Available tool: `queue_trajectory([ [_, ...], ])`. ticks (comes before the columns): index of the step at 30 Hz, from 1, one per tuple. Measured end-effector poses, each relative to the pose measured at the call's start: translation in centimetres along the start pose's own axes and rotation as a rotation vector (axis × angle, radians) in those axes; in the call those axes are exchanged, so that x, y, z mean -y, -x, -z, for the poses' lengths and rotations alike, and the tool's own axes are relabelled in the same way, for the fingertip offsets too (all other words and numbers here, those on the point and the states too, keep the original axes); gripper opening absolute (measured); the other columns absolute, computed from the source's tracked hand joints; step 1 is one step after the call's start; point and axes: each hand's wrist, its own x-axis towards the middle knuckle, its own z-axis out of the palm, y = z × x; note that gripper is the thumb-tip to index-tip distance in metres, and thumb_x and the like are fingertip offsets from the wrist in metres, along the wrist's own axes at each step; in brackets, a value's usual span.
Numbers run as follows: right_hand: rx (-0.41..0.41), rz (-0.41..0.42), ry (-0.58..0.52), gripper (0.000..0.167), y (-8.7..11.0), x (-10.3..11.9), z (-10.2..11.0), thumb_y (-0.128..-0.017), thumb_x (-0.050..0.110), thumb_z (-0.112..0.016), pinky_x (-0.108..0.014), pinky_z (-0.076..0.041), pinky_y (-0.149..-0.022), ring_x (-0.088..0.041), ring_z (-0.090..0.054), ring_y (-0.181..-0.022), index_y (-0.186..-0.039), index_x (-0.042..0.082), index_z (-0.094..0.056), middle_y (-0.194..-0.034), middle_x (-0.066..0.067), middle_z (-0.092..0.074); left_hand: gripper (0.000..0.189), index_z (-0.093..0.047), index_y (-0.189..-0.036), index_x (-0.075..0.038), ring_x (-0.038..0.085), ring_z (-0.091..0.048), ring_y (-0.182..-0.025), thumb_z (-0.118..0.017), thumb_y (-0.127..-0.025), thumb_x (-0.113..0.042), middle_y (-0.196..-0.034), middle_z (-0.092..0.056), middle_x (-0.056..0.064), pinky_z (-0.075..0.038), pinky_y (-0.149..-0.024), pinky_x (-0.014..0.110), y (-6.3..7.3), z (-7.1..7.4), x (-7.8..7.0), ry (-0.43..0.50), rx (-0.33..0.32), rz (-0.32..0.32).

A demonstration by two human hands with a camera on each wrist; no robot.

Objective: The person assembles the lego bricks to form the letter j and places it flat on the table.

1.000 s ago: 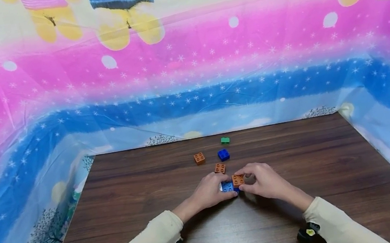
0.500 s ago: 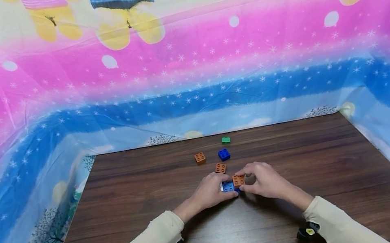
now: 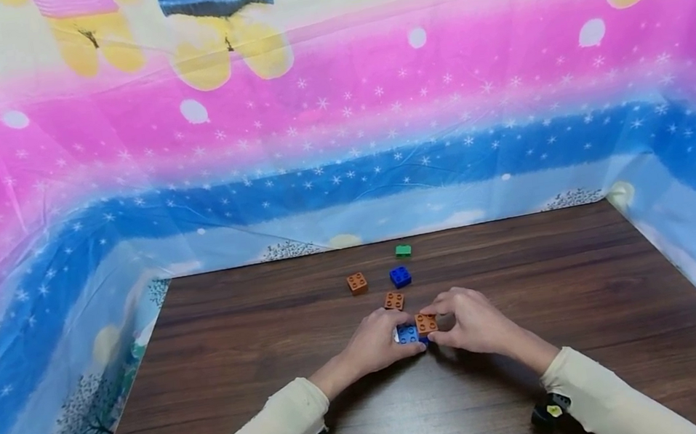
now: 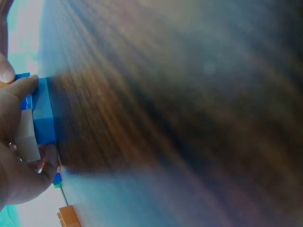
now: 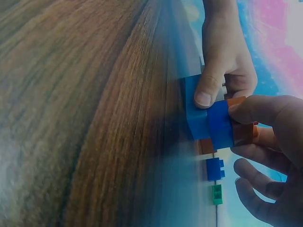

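Note:
A light blue brick sits low on the table as the bottom of a small stack. On it are a white brick, partly covered by fingers, and a dark blue brick. An orange brick tops the dark blue one. My left hand grips the stack from its left side, the thumb at the near face and fingers at the far face. From the right, my right hand pinches the orange brick between thumb and fingers; its other fingers are spread in the right wrist view.
Just beyond the stack lies a loose orange brick. Farther back are another orange brick, a dark blue brick and a green brick. A printed cloth surrounds the wooden table behind and at the sides.

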Motion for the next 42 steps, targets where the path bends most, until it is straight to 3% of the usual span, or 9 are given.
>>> queue_trajectory([
  [11, 0.016, -0.082, -0.112, 0.037, 0.1, -0.1, 0.0, -0.085, 0.028, -0.085, -0.040, -0.056, -0.080, -0.018, -0.066, -0.098, -0.118, 0.016, -0.076, -0.108, 0.003, -0.073, 0.043, -0.074, -0.120, -0.014, 0.005, -0.053, -0.078, -0.079, -0.089, -0.043, -0.095, -0.069, -0.007, -0.044, -0.066, 0.020, 0.0, -0.1, 0.1, 0.012, 0.004, 0.008],
  [24, -0.002, -0.029, -0.267, 0.043, -0.1, -1.1, 1.3, -0.095, 0.041, -0.073, -0.039, -0.057, -0.083, -0.021, -0.067, -0.105, -0.126, 0.012, -0.071, -0.122, 0.000, -0.072, 0.046, -0.073, -0.122, -0.010, 0.007, -0.056, -0.083, -0.079, -0.090, -0.042, -0.103, -0.072, -0.001, -0.045, -0.069, 0.023, 0.1, 0.2, -0.1, 0.011, 0.004, 0.005],
  [34, -0.032, -0.055, -0.245, 0.037, -2.1, -2.0, 2.3, -0.097, 0.035, -0.072, -0.039, -0.057, -0.082, -0.018, -0.068, -0.101, -0.124, 0.010, -0.072, -0.116, -0.001, -0.073, 0.047, -0.073, -0.123, -0.010, 0.008, -0.059, -0.087, -0.078, -0.090, -0.042, -0.107, -0.073, -0.001, -0.048, -0.075, 0.026, 0.2, 0.2, 0.0, -0.001, -0.006, -0.003],
  [42, -0.001, -0.114, -0.253, 0.037, -3.8, -2.8, 1.2, -0.095, 0.033, -0.074, -0.040, -0.057, -0.083, -0.022, -0.069, -0.103, -0.124, 0.011, -0.072, -0.118, -0.003, -0.073, 0.049, -0.072, -0.125, -0.009, 0.009, -0.061, -0.092, -0.077, -0.091, -0.044, -0.113, -0.074, 0.001, -0.050, -0.078, 0.026, 0.2, 0.2, 0.0, 0.016, 0.003, 0.015],
])
